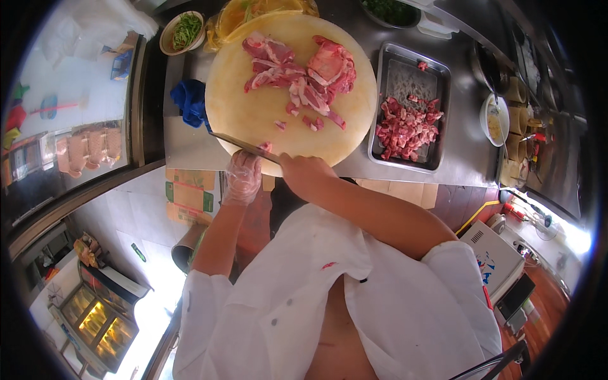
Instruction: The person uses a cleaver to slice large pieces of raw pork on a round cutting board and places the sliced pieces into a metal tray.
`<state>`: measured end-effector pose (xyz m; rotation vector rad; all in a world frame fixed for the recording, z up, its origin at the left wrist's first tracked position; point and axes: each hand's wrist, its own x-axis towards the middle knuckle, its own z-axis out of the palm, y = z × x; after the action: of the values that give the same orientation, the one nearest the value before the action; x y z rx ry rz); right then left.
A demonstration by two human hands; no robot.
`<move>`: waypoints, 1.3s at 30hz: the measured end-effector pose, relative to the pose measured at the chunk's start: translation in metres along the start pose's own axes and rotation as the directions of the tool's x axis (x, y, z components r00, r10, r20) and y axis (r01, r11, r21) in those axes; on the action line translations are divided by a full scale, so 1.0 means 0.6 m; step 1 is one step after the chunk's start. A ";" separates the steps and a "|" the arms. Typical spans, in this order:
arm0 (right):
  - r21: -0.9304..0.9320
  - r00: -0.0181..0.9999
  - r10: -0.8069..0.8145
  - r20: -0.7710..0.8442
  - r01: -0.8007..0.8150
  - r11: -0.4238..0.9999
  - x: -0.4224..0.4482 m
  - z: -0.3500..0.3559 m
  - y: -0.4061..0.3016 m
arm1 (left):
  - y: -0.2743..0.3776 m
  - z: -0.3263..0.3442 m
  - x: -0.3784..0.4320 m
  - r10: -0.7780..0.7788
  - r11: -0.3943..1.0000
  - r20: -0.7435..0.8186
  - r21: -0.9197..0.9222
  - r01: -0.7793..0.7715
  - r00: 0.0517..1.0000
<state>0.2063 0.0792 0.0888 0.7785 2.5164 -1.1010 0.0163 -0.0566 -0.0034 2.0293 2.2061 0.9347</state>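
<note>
My right hand [308,175] grips a broad kitchen knife [244,144], its blade pointing left across the near edge of a round cutting board [332,135]. My left hand [243,175], in a clear plastic glove, has its fingertips close against the near side of the blade. Whether they pinch any meat is hidden. Just beyond the blade lies a small piece of raw meat [266,146]. Farther up the board are a large chunk of raw meat [331,64] and several cut strips [273,64]. Small offcuts [313,123] lie nearer to me.
Right of the board, a metal tray [387,61] holds diced raw meat [408,128]. A blue cloth [190,102] lies at left, below a bowl of green vegetables [184,33]. A white bowl [495,118] with a utensil stands at far right. A cardboard box [190,194] sits below the counter.
</note>
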 end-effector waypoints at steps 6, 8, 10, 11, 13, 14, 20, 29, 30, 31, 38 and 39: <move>0.070 1.000 -0.002 -0.012 0.003 0.998 0.080 0.013 -0.037 | -0.011 0.010 -0.021 -0.082 0.995 0.008 0.056 0.081 0.997; 0.019 0.999 0.027 0.031 -0.028 0.999 0.037 -0.005 -0.012 | -0.014 0.012 -0.022 -0.081 0.996 -0.009 0.035 0.081 0.997; -0.023 0.996 0.067 0.063 -0.066 0.998 -0.011 -0.001 0.040 | 0.006 0.008 0.001 -0.046 0.990 -0.062 0.133 0.054 0.997; -0.015 0.995 0.078 0.061 -0.078 0.997 -0.039 -0.002 0.060 | -0.001 0.016 -0.014 -0.148 0.984 -0.064 0.086 0.153 0.987; 0.003 0.997 0.072 0.038 -0.072 0.997 -0.084 -0.010 0.097 | -0.030 0.049 -0.056 -0.345 0.938 -0.053 -0.010 0.345 0.937; 0.019 0.998 0.058 0.013 -0.058 0.998 -0.104 -0.014 0.115 | -0.026 0.047 -0.051 -0.489 0.864 -0.079 -0.182 0.470 0.869; 0.098 0.972 0.144 -0.187 -0.127 0.987 -0.151 -0.070 0.155 | 0.019 0.016 0.020 -0.775 0.501 0.171 -0.421 0.756 0.609; 0.337 0.805 0.329 -0.494 -0.172 0.926 -0.232 -0.102 0.195 | 0.080 0.075 0.120 -0.389 0.900 0.253 -0.099 0.424 0.886; 0.367 0.778 0.355 -0.519 -0.172 0.914 -0.244 -0.098 0.203 | 0.081 0.085 0.141 -0.434 0.852 0.278 -0.183 0.490 0.857; 0.399 0.758 0.382 -0.529 -0.175 0.900 -0.256 -0.096 0.208 | 0.081 0.091 0.159 -0.454 0.858 0.237 -0.144 0.493 0.859; 0.566 0.629 0.589 -0.508 -0.272 0.778 -0.343 -0.051 0.256 | 0.188 0.054 0.314 -0.593 0.589 0.564 -0.182 0.787 0.574; 0.579 0.614 0.613 -0.497 -0.291 0.761 -0.355 -0.048 0.259 | 0.193 0.062 0.308 -0.603 0.598 0.563 -0.151 0.787 0.566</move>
<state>0.4685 0.1110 0.1134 2.1851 2.2636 -1.3806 0.1056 0.1254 0.0853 0.8650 2.0308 0.6123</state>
